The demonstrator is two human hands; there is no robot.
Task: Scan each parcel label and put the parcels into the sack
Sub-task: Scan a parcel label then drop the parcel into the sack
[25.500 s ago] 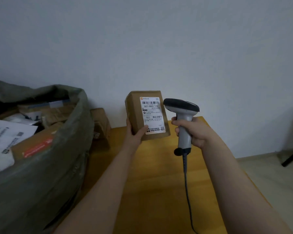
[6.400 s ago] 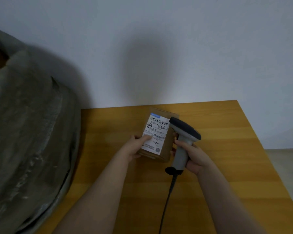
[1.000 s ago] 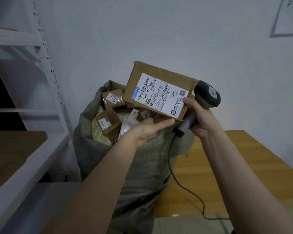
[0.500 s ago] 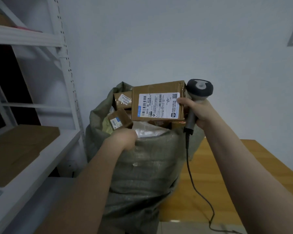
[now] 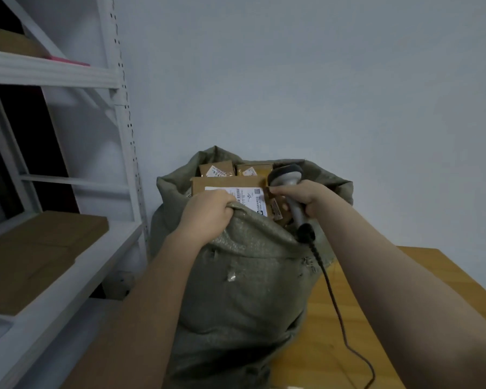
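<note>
At the sack (image 5: 244,290) mouth, the left hand (image 5: 208,211) gripped the rim, apparently to hold it open, while the right hand (image 5: 303,195), closed round the scanner (image 5: 285,175), touched the parcel (image 5: 227,182), which lay label-up on other parcels (image 5: 216,168) inside, seemingly being settled in place.

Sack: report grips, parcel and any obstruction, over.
Left grip holds the sack rim. Right grip holds the scanner. Labelled parcel lies in sack mouth, on other parcels. Sack nearly full.
</note>
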